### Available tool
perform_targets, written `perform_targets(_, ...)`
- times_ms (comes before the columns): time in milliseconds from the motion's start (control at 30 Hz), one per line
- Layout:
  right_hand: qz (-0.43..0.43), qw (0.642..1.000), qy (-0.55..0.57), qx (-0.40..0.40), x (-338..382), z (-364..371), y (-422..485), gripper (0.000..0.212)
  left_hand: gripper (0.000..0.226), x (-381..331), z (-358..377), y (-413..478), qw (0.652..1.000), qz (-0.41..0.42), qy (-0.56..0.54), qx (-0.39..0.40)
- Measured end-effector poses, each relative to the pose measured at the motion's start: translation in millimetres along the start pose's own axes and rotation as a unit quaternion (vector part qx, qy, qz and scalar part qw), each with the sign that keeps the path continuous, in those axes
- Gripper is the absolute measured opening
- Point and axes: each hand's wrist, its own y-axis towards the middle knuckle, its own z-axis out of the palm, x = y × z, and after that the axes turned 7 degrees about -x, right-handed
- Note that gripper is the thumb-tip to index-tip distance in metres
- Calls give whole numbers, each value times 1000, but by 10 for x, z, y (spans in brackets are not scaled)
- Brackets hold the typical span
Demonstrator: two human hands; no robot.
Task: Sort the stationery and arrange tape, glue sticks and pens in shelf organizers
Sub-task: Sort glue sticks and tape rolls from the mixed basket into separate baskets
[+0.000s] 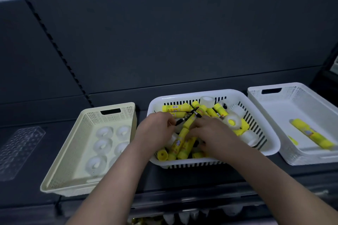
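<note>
Three baskets stand in a row on a dark shelf (182,176). The middle basket (182,161) – white, with slotted walls – holds a mixed pile of yellow glue sticks (182,144), clear tape rolls (207,101) and a black pen (188,116). Both hands are inside this basket. The left hand (157,128) has its fingers curled and pinches the lower end of the pen at its fingertips; the pen slants up and to the right across the pile. The right hand (210,131) lies palm down on the glue sticks with its fingers bent onto the pile and its fingertips just beside the pen and one slanted glue stick; whether it grips anything cannot be determined. The cream basket (73,151) to the left holds only sorted tape (103,144), the rolls lying flat in two rows. The white basket (292,111) to the right holds one large glue stick (312,133) lying on its side, with a smaller yellow item near it – too blurred to identify. A clear tray (20,148) lies at the far left of the shelf, apart from the baskets.
</note>
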Motion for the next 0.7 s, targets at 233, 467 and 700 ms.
perform_targets(233, 10, 992, -62, -108, -107, -33, -47, 28, 12, 32, -15, -72, 1000, -14, 7, -4)
perform_targets(467, 37, 995, -57, -75, -171, 25, -139, 30, 13, -127, 63, -90, 998, -23, 24, 51)
perform_targets(700, 177, 978, -26, -103, 51, 182, -24, 46, 13, -73, 44, -65, 999, -12, 37, 31)
